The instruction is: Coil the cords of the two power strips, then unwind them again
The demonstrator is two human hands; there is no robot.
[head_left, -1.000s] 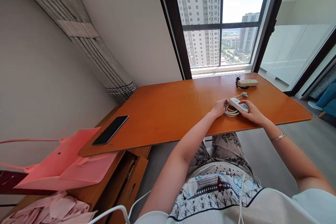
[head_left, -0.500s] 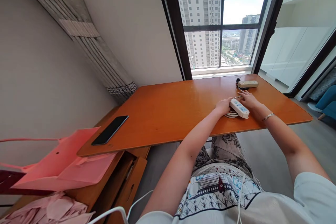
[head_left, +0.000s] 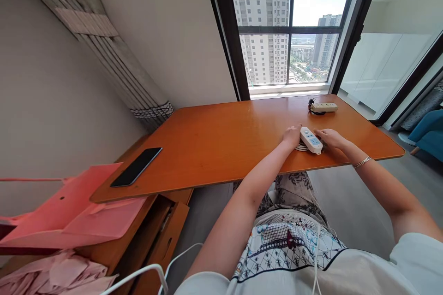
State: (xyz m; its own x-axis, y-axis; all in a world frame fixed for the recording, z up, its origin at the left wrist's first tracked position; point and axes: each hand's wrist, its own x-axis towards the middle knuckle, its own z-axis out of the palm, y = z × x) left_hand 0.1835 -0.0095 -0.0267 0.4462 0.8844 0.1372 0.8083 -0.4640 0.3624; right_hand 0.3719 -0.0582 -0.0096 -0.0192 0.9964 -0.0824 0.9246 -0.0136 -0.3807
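Observation:
A white power strip (head_left: 311,140) with several bluish sockets lies near the front edge of the brown table, slanting toward me. Its white cable (head_left: 301,147) is coiled beneath its left side. My left hand (head_left: 292,137) is closed against the strip's left edge, over the coil; its fingertips are mostly hidden. On the other side, my right hand (head_left: 331,138) has its fingers bent together beside the strip's far right edge. Something small and dark shows under that hand, too small to name. Farther back rests a second, cream power strip (head_left: 324,107) with a black plug (head_left: 311,103) and cord.
A black tablet-like slab (head_left: 136,167) lies at the left end of the table (head_left: 207,147). Left of it are a pink paper bag (head_left: 69,212), pink cloth (head_left: 55,274) and an open wooden drawer (head_left: 169,239). A window (head_left: 289,30) stands behind; a blue chair (head_left: 429,131) is at right.
My right hand has drawn back from beyond the white strip's far end to its right side, fingers now bent. My left hand stays at the strip's left edge. The view has shifted slightly.

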